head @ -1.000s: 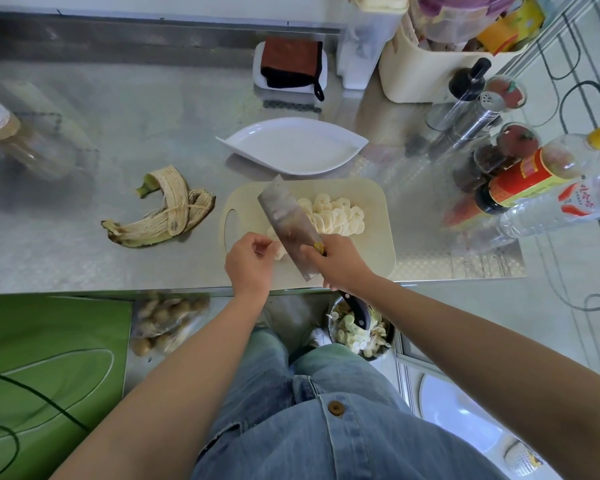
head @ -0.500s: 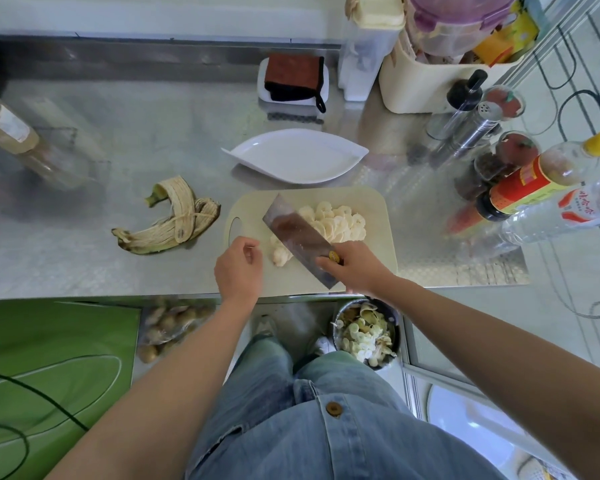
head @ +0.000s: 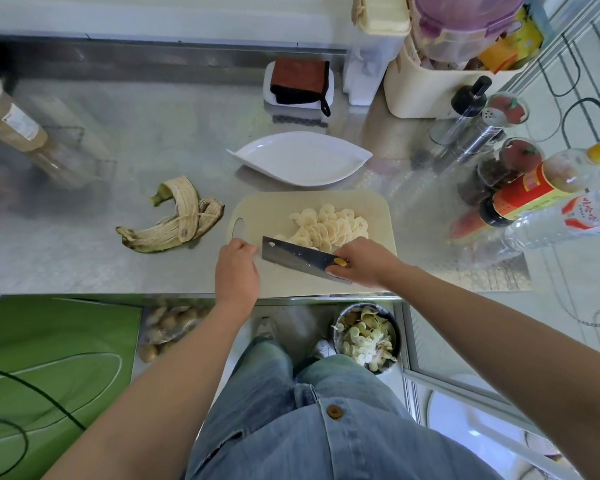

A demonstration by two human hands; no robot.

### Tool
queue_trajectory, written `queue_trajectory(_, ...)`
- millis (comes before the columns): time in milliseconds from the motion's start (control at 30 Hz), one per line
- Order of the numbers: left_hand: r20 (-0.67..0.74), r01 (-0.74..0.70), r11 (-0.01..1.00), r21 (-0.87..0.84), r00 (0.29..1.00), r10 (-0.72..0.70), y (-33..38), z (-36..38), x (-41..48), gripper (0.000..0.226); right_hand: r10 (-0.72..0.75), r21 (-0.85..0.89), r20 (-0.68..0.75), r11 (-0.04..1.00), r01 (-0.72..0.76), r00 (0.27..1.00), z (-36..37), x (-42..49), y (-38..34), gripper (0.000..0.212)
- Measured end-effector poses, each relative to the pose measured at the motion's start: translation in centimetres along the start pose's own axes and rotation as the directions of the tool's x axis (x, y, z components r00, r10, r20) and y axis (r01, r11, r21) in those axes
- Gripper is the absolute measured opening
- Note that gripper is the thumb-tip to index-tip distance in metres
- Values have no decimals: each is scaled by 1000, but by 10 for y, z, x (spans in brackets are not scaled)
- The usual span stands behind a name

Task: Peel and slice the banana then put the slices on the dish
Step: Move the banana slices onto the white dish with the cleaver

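Observation:
A heap of banana slices (head: 329, 226) lies on the beige cutting board (head: 378, 207). My right hand (head: 366, 261) grips the handle of a cleaver (head: 293, 255), whose blade lies across the board's near side, just in front of the slices. My left hand (head: 238, 268) rests on the board's near left corner beside the blade's tip. Its fingers are loosely curled and nothing shows in them. The white leaf-shaped dish (head: 298, 161) stands bare just behind the board. The banana peel (head: 177, 220) lies on the counter to the left.
Bottles and spice jars (head: 520, 192) crowd the counter's right side, with a cream bin (head: 426, 81) behind them. A folded cloth sits on a small tray (head: 298, 81) at the back. A bottle (head: 11, 123) stands far left. Below the counter edge is a scrap bowl (head: 366, 337).
The cleaver has come down from tilted over the slices to lying across the board's near side. My left hand has let go of the banana end and moved left of the blade.

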State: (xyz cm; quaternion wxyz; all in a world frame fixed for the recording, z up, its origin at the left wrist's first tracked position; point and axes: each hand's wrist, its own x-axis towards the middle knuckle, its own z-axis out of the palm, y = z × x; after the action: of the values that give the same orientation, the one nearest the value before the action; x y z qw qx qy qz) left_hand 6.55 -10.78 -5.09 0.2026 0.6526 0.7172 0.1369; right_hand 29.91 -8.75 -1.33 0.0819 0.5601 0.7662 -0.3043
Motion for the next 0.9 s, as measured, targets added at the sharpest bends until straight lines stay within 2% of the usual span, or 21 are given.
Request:
queue_trajectory(167, 12, -11, 1000, 12, 1000, 10, 0, -1, -1, 31, 64, 37, -97, 998, -60, 993, 8, 7, -4, 33)
queue_trajectory(367, 1, 11, 1000, 7, 1000, -11, 0, -2, 1, 28, 41, 107, -125, 994, -28, 991, 4, -3, -4, 33)
queue_trajectory(433, -59, 49, 998, -38, 997, -52, 4, -4, 1, 24, 37, 139, -220, 990, -7, 975, 0, -8, -6, 31)
queue_trajectory(500, -115, 109, 982, -155, 985, -128, 14, -7, 2, 26, 40, 153, -372, 988, 19, 927, -2, -11, -11, 29)
queue_trajectory(533, -95, 132, 961, -244, 983, -159, 22, -9, 3, 30, 53, 153, -438, 988, 16, 897, -4, -11, -15, 28)
queue_trajectory(567, -34, 152, 913, -379, 983, -178, 30, -10, 4, 35, 64, 157, -494, 987, 17, 867, -4, -11, -18, 25)
queue_trajectory(633, 161, 234, 686, -689, 972, -171, 52, -15, 7, 39, 73, 150, -536, 989, 10, 841, -5, -10, -27, 9)
queue_trajectory(700, 318, 335, 467, -818, 941, -117, 73, -19, 10, 44, 58, 115, -535, 993, 5, 843, -2, -9, -34, 23)
queue_trajectory(733, 366, 372, 410, -832, 926, -98, 81, -20, 11, 45, 46, 102, -525, 995, 9, 850, -1, -9, -37, 28)
queue_trajectory(800, 405, 414, 359, -836, 908, -103, 91, -22, 10, 41, 21, 94, -506, 995, 31, 862, 5, -9, -43, 31)
queue_trajectory(900, 395, 404, 374, -834, 913, -106, 89, -21, 6, 15, -23, 141, -482, 985, 104, 876, 16, -11, -45, 38)
